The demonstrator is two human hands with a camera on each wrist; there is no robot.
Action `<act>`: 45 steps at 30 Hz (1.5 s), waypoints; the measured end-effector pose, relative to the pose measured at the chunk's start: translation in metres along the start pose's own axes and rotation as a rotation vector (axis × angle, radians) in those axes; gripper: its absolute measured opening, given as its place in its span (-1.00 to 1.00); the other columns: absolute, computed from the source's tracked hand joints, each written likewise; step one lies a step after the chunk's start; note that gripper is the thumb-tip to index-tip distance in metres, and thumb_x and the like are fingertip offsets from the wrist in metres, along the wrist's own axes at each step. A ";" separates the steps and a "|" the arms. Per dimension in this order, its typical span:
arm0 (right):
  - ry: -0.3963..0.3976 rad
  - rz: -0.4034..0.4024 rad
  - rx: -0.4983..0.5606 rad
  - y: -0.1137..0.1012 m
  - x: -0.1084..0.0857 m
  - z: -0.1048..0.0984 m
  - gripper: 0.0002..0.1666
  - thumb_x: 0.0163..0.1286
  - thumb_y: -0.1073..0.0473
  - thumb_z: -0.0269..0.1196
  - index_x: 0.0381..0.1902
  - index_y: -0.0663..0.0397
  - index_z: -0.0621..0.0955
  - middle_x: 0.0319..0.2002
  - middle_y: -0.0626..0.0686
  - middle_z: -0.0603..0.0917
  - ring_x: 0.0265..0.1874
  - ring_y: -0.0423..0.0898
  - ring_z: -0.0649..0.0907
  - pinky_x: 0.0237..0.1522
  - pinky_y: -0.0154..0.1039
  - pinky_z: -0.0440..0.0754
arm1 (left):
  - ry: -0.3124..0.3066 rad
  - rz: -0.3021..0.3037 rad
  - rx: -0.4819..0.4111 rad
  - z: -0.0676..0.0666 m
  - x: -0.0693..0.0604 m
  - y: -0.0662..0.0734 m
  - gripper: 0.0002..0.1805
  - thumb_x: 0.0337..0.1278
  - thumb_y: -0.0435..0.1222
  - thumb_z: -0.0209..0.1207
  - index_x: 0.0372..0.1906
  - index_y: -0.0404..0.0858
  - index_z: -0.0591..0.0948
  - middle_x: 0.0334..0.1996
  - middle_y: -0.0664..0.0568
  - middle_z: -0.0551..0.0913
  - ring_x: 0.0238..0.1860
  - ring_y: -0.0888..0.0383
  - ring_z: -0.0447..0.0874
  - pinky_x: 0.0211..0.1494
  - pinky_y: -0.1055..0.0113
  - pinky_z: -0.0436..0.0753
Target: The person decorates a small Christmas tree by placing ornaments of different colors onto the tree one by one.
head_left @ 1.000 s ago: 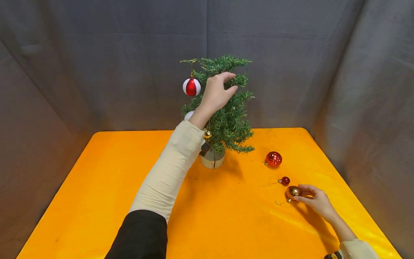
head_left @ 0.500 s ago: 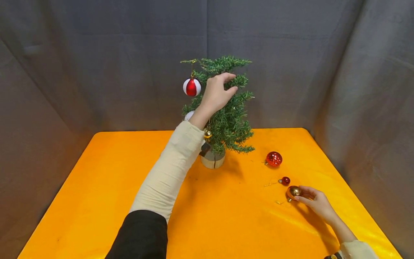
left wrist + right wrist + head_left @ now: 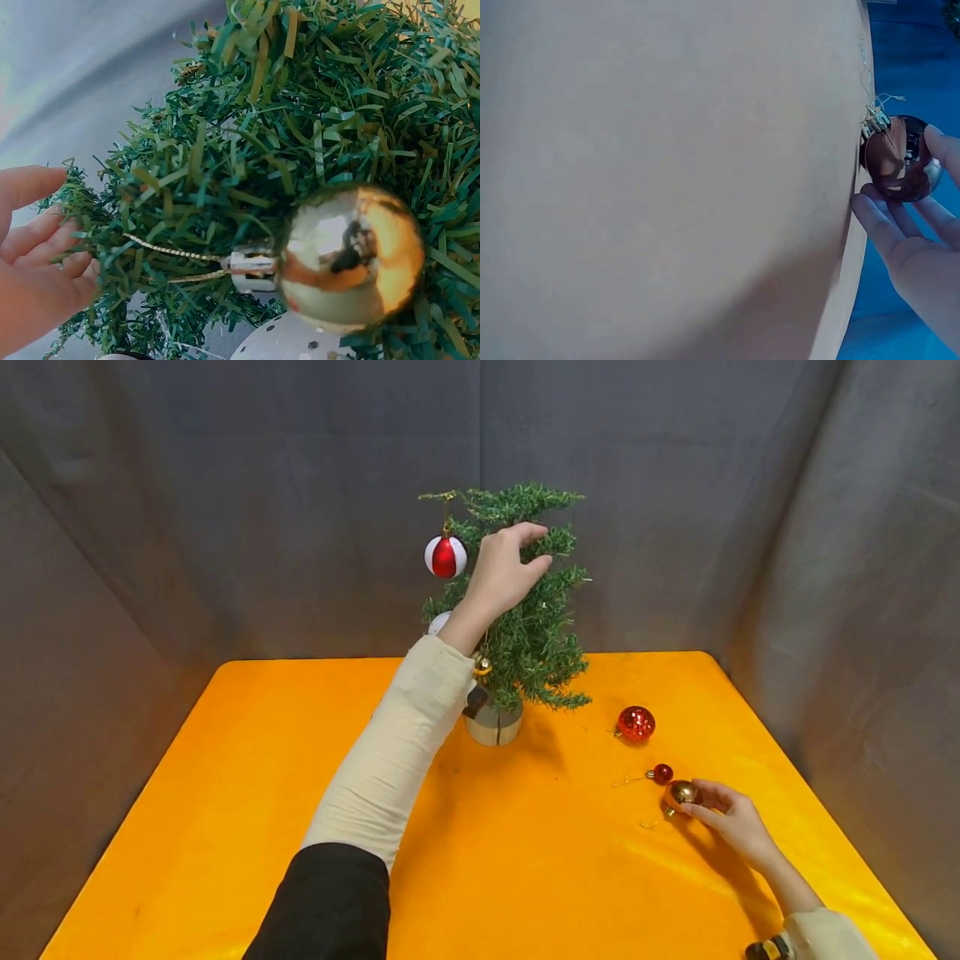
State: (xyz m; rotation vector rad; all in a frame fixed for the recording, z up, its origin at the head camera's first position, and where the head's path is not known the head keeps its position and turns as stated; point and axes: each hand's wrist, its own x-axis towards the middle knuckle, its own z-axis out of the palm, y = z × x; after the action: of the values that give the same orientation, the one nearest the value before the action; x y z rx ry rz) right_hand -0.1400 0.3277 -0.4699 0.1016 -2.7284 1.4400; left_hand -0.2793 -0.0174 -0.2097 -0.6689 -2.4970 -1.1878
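Observation:
My left hand (image 3: 501,572) reaches up to the small artificial Christmas tree (image 3: 540,635), its thumb and index finger spread apart beside the upper branches. In the left wrist view its fingers (image 3: 41,255) touch the green foliage, and a small gold bauble (image 3: 352,259) hangs by a gold cord close by. At the right of the table, my right hand (image 3: 738,831) holds a larger gold bauble (image 3: 681,793) between thumb and fingers, low over the orange surface. A red-and-white bauble (image 3: 446,557) hangs at the tree's upper left. The left forearm hides part of the tree.
A glittery red bauble (image 3: 636,724) and a small dark red bauble (image 3: 662,773) lie on the orange table (image 3: 555,868), right of the tree. A white bauble (image 3: 440,623) shows partly behind the left wrist. Grey curtains (image 3: 330,510) enclose the back and sides.
The whole head view has shifted slightly. My right hand and the gold bauble have moved a little farther from me. My left hand stays at the same place on the tree.

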 end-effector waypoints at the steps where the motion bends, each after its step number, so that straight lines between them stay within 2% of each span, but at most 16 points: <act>1: 0.006 -0.008 0.007 -0.001 0.000 0.000 -0.44 0.20 0.28 0.22 0.04 0.61 0.34 -0.13 0.42 0.51 -0.34 -0.48 0.50 -0.30 -0.60 0.42 | 0.000 0.000 0.004 0.000 0.000 0.000 -0.58 0.15 -0.28 0.11 0.14 -0.25 0.44 0.10 0.00 0.46 0.13 0.19 0.36 0.09 0.46 0.35; 6: 0.034 -0.029 0.010 -0.004 0.000 0.000 -0.44 0.18 0.29 0.24 0.04 0.58 0.36 -0.17 0.27 0.57 -0.32 -0.47 0.51 -0.30 -0.61 0.42 | -0.004 -0.004 0.019 0.000 -0.001 0.000 -0.58 0.15 -0.28 0.11 0.14 -0.24 0.44 0.09 0.01 0.47 0.12 0.19 0.36 0.09 0.47 0.35; 13: 0.087 -0.078 0.019 -0.013 0.002 0.002 -0.47 0.13 0.32 0.27 0.02 0.52 0.41 -0.14 0.25 0.57 -0.28 -0.52 0.48 -0.26 -0.64 0.40 | -0.002 -0.004 0.020 0.001 -0.001 0.000 -0.58 0.15 -0.28 0.11 0.14 -0.23 0.45 0.09 0.02 0.47 0.11 0.19 0.37 0.08 0.47 0.35; 18: 0.102 -0.102 0.052 -0.019 0.004 0.003 -0.47 0.12 0.33 0.28 0.01 0.53 0.41 -0.22 -0.18 0.58 -0.27 -0.52 0.49 -0.25 -0.62 0.42 | -0.003 -0.001 0.013 0.002 -0.002 0.000 -0.59 0.15 -0.28 0.11 0.13 -0.24 0.45 0.08 0.02 0.48 0.11 0.19 0.38 0.08 0.46 0.35; 21: 0.100 -0.130 0.074 -0.023 0.004 0.004 -0.47 0.13 0.35 0.27 0.02 0.56 0.40 -0.24 -0.33 0.53 -0.27 -0.51 0.49 -0.26 -0.62 0.43 | -0.006 -0.003 0.009 0.002 -0.002 0.001 -0.59 0.15 -0.29 0.11 0.13 -0.24 0.45 0.09 0.02 0.47 0.11 0.19 0.37 0.08 0.47 0.35; 23: 0.107 -0.147 0.098 -0.026 0.005 0.004 -0.48 0.12 0.38 0.26 0.01 0.58 0.39 -0.25 -0.36 0.53 -0.28 -0.49 0.50 -0.27 -0.62 0.43 | -0.007 -0.003 0.009 0.002 -0.002 0.001 -0.59 0.15 -0.28 0.11 0.14 -0.23 0.45 0.09 0.02 0.47 0.11 0.19 0.37 0.08 0.47 0.35; 33: 0.141 -0.232 0.203 -0.042 0.015 0.005 -0.52 0.09 0.47 0.24 -0.03 0.62 0.38 -0.25 -0.34 0.55 -0.25 -0.44 0.52 -0.23 -0.61 0.44 | -0.006 -0.002 0.013 0.001 -0.002 0.002 -0.58 0.15 -0.29 0.11 0.14 -0.23 0.45 0.09 0.02 0.47 0.11 0.19 0.37 0.08 0.47 0.35; 40: 0.176 -0.258 0.324 -0.051 0.025 0.006 -0.59 0.09 0.39 0.28 -0.06 0.32 0.51 -0.24 -0.25 0.60 -0.25 -0.38 0.55 -0.25 -0.58 0.48 | -0.007 -0.001 0.014 0.002 -0.001 0.001 -0.58 0.15 -0.28 0.11 0.14 -0.25 0.44 0.09 0.01 0.47 0.12 0.20 0.37 0.08 0.47 0.35; 43: 0.175 -0.256 0.369 -0.053 0.028 0.006 -0.57 0.09 0.37 0.29 -0.03 0.31 0.52 -0.22 -0.21 0.60 -0.22 -0.36 0.55 -0.22 -0.57 0.47 | -0.010 -0.003 0.014 0.002 -0.001 0.001 -0.57 0.15 -0.28 0.11 0.15 -0.24 0.44 0.09 0.01 0.47 0.12 0.20 0.37 0.08 0.47 0.35; 44: 0.170 -0.256 0.342 -0.053 0.030 0.006 -0.55 0.10 0.34 0.29 -0.01 0.29 0.50 -0.20 -0.23 0.59 -0.21 -0.36 0.55 -0.21 -0.57 0.47 | -0.011 -0.003 0.014 0.002 -0.002 0.001 -0.57 0.15 -0.28 0.11 0.14 -0.24 0.44 0.09 0.01 0.47 0.12 0.20 0.37 0.08 0.47 0.35; 45: 0.167 -0.262 0.385 -0.046 0.033 0.006 -0.55 0.10 0.37 0.28 0.00 0.30 0.50 -0.19 -0.17 0.60 -0.20 -0.33 0.55 -0.21 -0.56 0.47 | -0.010 -0.003 0.014 0.001 -0.002 0.001 -0.57 0.15 -0.28 0.12 0.14 -0.24 0.44 0.09 0.01 0.47 0.12 0.20 0.37 0.08 0.47 0.35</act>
State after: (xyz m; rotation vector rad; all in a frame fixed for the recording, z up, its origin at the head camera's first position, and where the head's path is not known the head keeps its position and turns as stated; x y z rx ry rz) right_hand -0.1694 0.2957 -0.4324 0.3244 -2.1825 1.7757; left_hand -0.2773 -0.0161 -0.2106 -0.6694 -2.5136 -1.1698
